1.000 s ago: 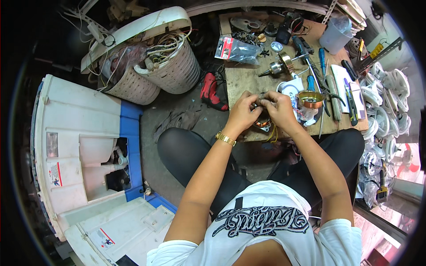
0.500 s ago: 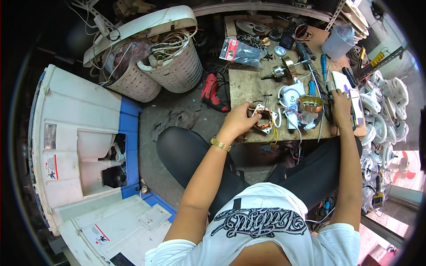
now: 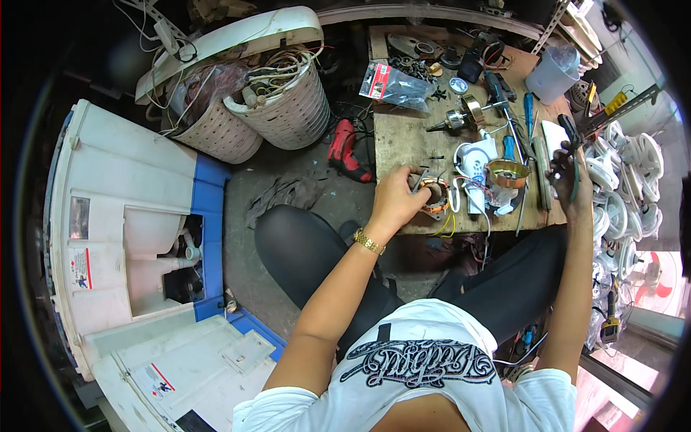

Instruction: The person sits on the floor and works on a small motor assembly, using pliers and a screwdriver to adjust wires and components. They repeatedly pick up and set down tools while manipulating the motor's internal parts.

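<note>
My left hand (image 3: 397, 196) is closed on the rim of a small motor stator (image 3: 436, 207) with copper windings, at the bench's near edge. Yellow leads (image 3: 449, 225) hang from it over the edge. My right hand (image 3: 573, 189) grips a pair of dark pliers (image 3: 569, 133) with a greenish handle, held above the bench's right side. Between the hands are a white plastic housing (image 3: 475, 160), a copper-coloured round cover (image 3: 508, 173) and a blue-handled screwdriver (image 3: 509, 147). A dark bar-like tool (image 3: 541, 162) lies left of my right hand.
On the wooden bench (image 3: 396, 137) are a plastic packet (image 3: 396, 86), a motor rotor (image 3: 455, 119) and a translucent bucket (image 3: 553, 75). A red power tool (image 3: 348, 151) lies on the floor at left, near woven baskets (image 3: 288, 108) of wires. White fan parts (image 3: 625, 173) are piled at right.
My right hand has moved from the dark bar-like tool to the right and picked up the pliers. The stator has tilted and turned a little in my left hand.
</note>
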